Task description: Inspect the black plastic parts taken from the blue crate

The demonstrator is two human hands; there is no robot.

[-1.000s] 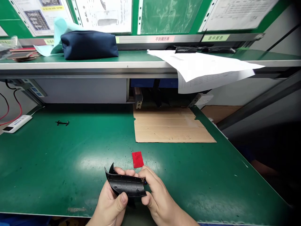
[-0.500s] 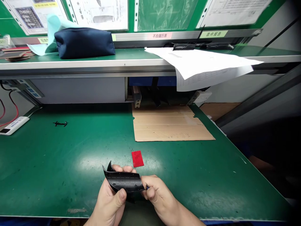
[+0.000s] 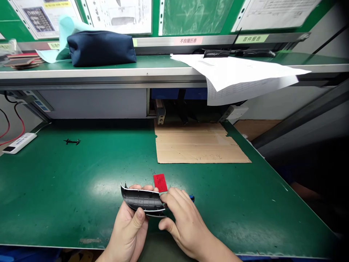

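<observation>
Across the view runs a broad green rectangular workbench (image 3: 68, 196); the clock directions are taken from the black shell. At 2 o'clock lies a flat tan cardboard sheet (image 3: 201, 145), and at 11 a navy fabric box-shaped pouch (image 3: 102, 49) rests on the shelf, its contents hidden.

The right hand (image 3: 188, 222), at 4 o'clock, has turned back-upward; its fingertips meet the shell's right end while its thumb hangs free. Whether they grip anything is hidden. The left hand (image 3: 129, 227), at 7, clasps the shell, thumb in front and fingers behind.

That curved black plastic shell (image 3: 143, 199) is held above the bench's near edge. It has just been tilted, so pale lines along its rims now show; the ribbed hollow seems easier to see and the right end within reach.

At 1 o'clock is a small red flat rectangle (image 3: 160, 183); at 10, a thin black plastic piece (image 3: 71, 141); at 3, a blue tip (image 3: 192, 198) beyond the right fingers.
</observation>
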